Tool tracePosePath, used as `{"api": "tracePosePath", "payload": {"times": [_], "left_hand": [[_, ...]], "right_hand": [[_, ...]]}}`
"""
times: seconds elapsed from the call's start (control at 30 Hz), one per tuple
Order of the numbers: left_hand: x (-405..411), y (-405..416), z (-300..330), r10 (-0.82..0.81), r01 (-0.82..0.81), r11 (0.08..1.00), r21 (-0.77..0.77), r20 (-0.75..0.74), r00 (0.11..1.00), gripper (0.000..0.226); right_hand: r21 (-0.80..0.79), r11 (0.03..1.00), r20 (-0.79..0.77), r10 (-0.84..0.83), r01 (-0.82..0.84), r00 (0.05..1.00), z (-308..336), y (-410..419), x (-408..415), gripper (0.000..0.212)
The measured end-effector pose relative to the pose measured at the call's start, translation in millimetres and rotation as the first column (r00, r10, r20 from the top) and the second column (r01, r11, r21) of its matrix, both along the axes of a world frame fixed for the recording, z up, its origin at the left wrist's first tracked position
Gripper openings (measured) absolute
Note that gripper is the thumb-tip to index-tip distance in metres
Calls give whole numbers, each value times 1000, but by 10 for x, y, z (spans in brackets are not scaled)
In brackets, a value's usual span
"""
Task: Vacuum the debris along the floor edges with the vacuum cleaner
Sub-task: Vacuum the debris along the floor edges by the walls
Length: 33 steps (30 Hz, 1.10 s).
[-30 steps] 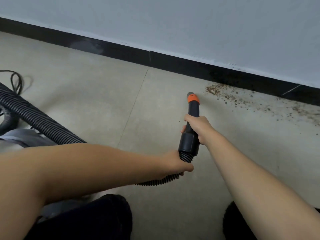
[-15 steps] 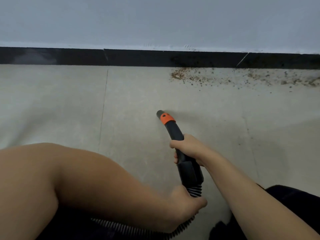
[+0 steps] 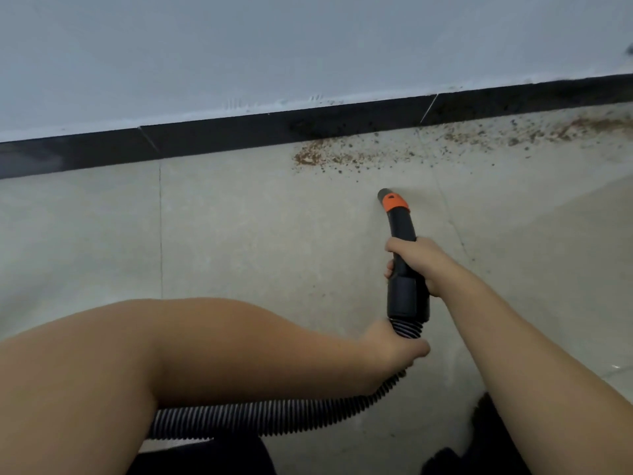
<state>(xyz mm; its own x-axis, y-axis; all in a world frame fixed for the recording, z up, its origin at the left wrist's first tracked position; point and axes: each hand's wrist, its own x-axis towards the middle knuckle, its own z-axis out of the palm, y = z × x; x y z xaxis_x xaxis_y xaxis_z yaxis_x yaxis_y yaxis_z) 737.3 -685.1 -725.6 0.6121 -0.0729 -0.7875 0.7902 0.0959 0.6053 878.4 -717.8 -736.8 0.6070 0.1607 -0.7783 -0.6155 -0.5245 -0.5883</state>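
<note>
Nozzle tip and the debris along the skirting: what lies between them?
In the head view, only bare floor tile with a few stray specks separates the nozzle tip from the debris; nothing blocks the path.

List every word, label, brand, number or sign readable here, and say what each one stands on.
None: no readable text anywhere.
The orange collar on the vacuum nozzle bears a small dark mark, too small to read.
The wall, baseboard and hose carry no lettering.

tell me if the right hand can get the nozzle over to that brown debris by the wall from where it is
Probably yes. The right hand grips the nozzle, whose tip points at the debris, and only bare floor lies between.
</note>
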Motion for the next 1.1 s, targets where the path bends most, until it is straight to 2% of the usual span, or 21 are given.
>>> {"api": "tracePosePath", "payload": {"times": [0.13,0.27,0.43,0.63,0.73,0.83,1.1], "left_hand": [[102,58,11,103,-103,995,17,1,995,14],[125,100,-21,206,-206,975,84,10,978,15],[275,166,20,214,-213,972,97,5,977,16],[447,6,73,172,-167,977,133,-29,985,15],[517,-70,122,140,-135,987,81,-51,989,11],[665,-178,148,79,-76,989,127,-23,997,12],[1118,-579,181,180,-179,975,128,6,984,14]], "right_hand": [[-5,983,-34,186,-186,982,9,272,149,18],[8,924,-84,381,-382,921,59,601,144,20],[0,884,-85,467,-468,880,167,735,259,18],[-13,903,-65,427,-429,902,159,476,434,19],[10,948,-61,318,-318,946,104,246,537,17],[18,971,-56,240,-240,969,103,55,701,17],[-30,962,-29,270,-271,962,132,-185,1169,25]]}}
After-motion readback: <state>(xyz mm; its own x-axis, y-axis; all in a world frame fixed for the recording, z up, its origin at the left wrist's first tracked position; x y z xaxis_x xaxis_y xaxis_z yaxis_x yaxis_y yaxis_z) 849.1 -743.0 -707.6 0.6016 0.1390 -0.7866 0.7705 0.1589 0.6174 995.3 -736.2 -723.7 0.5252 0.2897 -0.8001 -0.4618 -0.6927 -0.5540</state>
